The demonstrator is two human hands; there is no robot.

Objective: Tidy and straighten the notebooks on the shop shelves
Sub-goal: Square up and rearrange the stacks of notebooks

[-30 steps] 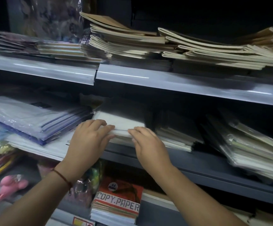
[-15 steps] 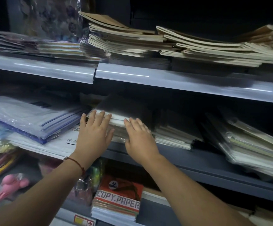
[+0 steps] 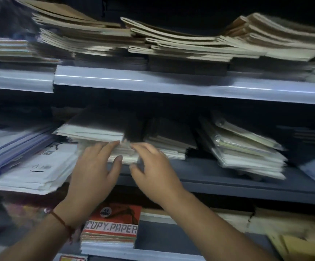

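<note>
A stack of dark-covered notebooks [image 3: 98, 129] lies on the middle shelf [image 3: 228, 183], its pale page edges facing me. My left hand [image 3: 94, 172] presses its straight fingers against the front of the lower books in that stack. Just right of it, my right hand [image 3: 152, 166] touches the same front edge with loosely bent fingers. The top notebooks sit shifted left over the lower ones. A second dark stack [image 3: 169, 136] lies right of it. The frame is blurred.
Slanting plastic-wrapped notebooks [image 3: 247, 149] lie further right on the middle shelf, wrapped white and blue packs [image 3: 21, 153] on the left. The upper shelf [image 3: 152, 81] carries uneven piles of brown-covered notebooks [image 3: 171, 44]. A red "COPY PAPER" pack [image 3: 113, 223] sits below.
The view has swung right and closer. Both hands slid down the stack front, from the upper books to the lower ones, and stay side by side.
</note>
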